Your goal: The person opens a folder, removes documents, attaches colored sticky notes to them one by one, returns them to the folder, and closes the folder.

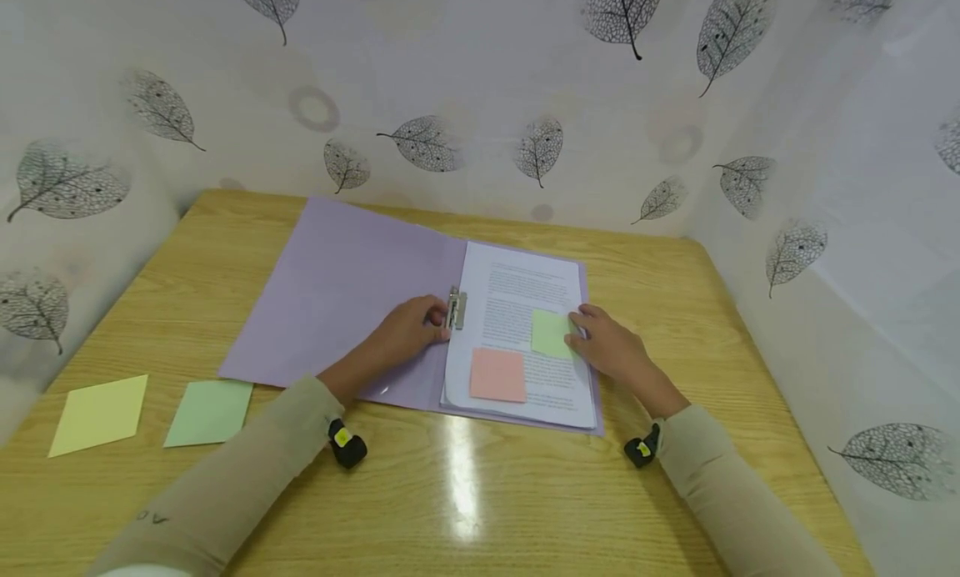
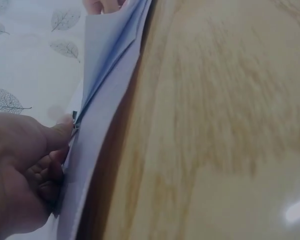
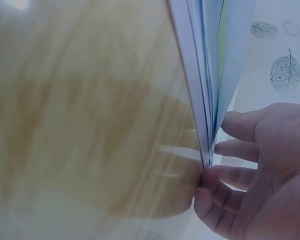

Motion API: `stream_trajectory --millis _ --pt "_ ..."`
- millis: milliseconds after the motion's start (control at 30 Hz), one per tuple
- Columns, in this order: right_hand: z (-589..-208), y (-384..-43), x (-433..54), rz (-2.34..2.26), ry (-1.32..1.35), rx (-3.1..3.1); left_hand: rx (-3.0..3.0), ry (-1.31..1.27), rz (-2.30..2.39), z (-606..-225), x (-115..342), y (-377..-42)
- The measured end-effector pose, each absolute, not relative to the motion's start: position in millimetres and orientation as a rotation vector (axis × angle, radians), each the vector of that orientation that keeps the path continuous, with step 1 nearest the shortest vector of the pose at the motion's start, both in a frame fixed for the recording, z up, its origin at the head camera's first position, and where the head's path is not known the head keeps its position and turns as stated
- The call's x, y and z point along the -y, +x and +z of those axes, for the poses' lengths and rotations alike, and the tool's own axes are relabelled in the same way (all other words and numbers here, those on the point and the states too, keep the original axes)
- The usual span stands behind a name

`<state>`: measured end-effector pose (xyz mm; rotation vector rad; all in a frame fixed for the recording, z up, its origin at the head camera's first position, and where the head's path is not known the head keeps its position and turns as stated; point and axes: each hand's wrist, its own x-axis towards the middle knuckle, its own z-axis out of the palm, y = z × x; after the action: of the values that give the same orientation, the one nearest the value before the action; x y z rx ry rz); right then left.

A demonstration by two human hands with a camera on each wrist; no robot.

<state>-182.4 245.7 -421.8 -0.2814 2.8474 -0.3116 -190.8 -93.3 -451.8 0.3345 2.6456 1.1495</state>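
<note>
A lilac folder lies opened flat, with a stack of printed sheets on its right half. A metal clip sits beside the fold, at the sheets' left edge. My left hand pinches the clip; in the left wrist view its thumb presses there with the other fingers curled. My right hand holds the right edge of the sheets, thumb and fingertips against it. On the top sheet are a light green sticky note, close to my right fingertips, and a pink sticky note.
On the wooden table, left of the folder, lie a yellow square of paper and a green square of paper. A leaf-patterned covering stands behind the table and along its sides.
</note>
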Motion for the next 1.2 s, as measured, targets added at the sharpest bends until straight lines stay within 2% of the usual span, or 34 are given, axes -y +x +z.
stream_trajectory --millis 600,933,1200 --pt "-422.0 -183.1 -244.5 -0.320 -0.262 -2.845 -2.555 0.338 1.446 -447.9 112.5 -186.5" --pt "-419.1 -180.9 -242.5 -0.322 -0.274 -2.845 -2.677 0.316 1.631 -390.7 163.9 -129.0" --pt "-417.0 -179.9 -243.3 -0.344 -0.280 -2.840 -2.995 -0.092 1.675 -371.3 219.0 -88.1"
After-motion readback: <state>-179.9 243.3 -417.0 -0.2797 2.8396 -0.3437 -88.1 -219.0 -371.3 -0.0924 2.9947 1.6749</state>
